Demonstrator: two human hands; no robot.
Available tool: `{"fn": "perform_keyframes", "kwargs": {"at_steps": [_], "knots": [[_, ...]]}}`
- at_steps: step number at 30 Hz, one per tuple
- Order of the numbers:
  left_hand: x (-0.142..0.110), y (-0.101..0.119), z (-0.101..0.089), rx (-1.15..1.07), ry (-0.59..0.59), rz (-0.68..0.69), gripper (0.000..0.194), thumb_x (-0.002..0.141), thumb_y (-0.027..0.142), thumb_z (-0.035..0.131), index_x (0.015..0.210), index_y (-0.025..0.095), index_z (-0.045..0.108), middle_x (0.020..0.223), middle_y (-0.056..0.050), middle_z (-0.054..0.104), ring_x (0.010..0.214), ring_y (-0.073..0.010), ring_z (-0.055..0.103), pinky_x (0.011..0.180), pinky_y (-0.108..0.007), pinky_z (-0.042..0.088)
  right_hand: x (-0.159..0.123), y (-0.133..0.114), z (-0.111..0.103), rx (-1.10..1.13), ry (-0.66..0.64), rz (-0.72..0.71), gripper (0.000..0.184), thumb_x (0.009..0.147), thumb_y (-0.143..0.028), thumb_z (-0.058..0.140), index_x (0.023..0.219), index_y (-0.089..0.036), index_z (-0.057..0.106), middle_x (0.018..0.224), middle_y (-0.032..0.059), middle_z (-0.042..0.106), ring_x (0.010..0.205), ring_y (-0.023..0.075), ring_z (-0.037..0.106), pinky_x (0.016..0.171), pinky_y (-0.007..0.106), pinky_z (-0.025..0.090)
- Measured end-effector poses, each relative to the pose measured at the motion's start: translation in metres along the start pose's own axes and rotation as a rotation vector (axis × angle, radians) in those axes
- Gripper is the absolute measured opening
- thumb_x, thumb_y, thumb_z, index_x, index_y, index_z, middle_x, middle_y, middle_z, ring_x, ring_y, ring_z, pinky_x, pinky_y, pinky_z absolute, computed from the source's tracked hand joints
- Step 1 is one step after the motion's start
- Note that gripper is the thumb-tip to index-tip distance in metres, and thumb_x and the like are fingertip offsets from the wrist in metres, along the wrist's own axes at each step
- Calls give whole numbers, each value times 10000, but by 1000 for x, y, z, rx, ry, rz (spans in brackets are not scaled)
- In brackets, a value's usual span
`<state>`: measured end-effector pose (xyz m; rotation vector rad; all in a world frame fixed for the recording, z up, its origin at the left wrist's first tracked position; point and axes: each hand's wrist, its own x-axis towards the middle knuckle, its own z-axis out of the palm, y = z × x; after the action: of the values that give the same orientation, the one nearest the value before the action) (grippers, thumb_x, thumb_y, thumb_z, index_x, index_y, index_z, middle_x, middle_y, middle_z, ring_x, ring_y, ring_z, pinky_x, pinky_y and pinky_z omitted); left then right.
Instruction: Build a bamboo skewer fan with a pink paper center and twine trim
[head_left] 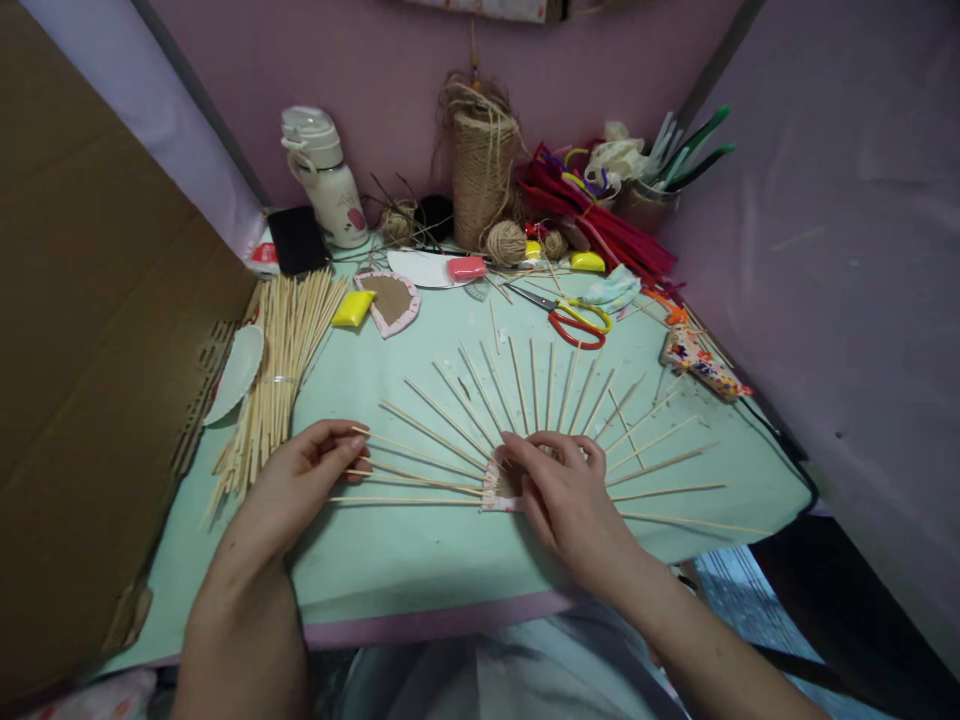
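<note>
1. Likely step in hand: settling the left side of a fan of pale, slender wooden sticks (519, 385) around a small base edged in pink-and-white patterned fabric (491, 488).
2. Best kept steady with the base flat on the pale green tabletop (390, 570) under the right hand (564, 490), guiding from the outer ends with the left hand (319, 462).
3. Judge spacing at the outer tips, aiming for even gaps like those on the far side.
4. Adjust one stick at a time; avoid levering upward, at the risk of loosening an inner end or skewing neighbours.
5. Beware of the loose, pale wooden stick (622, 418) lying across the spokes at right; easy to mistake for part of the fan.
6. Left thumb and forefinger: pinched together at the outer ends of the leftmost sticks. Exact number gripped: impossible to tell.
7. Right fingers: bent down over the base, hiding much of it. Firm grip or mere pressing: cannot tell.
8. Base: mid-table towards the near edge, directly beneath the right fingers, left edge showing; well apart from the left fingertips, with sticks spanning the gap between.
</note>
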<state>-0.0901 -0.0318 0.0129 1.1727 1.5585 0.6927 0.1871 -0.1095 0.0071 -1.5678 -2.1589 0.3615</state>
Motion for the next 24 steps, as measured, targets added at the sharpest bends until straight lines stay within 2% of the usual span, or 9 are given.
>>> {"fn": "perform_keyframes", "kwargs": {"at_steps": [12, 19, 24], "knots": [[-1, 2, 1, -57, 7, -21, 510, 582, 550, 774, 899, 170, 653, 738, -18, 671, 668, -164, 643, 641, -281, 532, 0, -4, 2, 63, -36, -35, 436, 912, -86, 424, 1331, -206, 452, 1141, 37, 689, 1136, 223, 479, 971, 433, 241], [0, -2, 0, -51, -7, -8, 506, 607, 554, 763, 913, 166, 652, 726, -18, 671, 665, -149, 634, 636, -254, 521, -2, -8, 2, 70, -13, -50, 428, 909, -77, 427, 1318, -198, 460, 1122, 34, 690, 1122, 217, 479, 967, 423, 240], [0, 0, 0, -52, -2, -7, 500, 612, 545, 760, 917, 166, 646, 719, -14, 668, 663, -146, 632, 629, -244, 515, -3, -9, 1, 97, -50, -60, 427, 898, -76, 436, 1304, -204, 474, 1092, 35, 693, 1124, 222, 472, 966, 426, 236]]}}
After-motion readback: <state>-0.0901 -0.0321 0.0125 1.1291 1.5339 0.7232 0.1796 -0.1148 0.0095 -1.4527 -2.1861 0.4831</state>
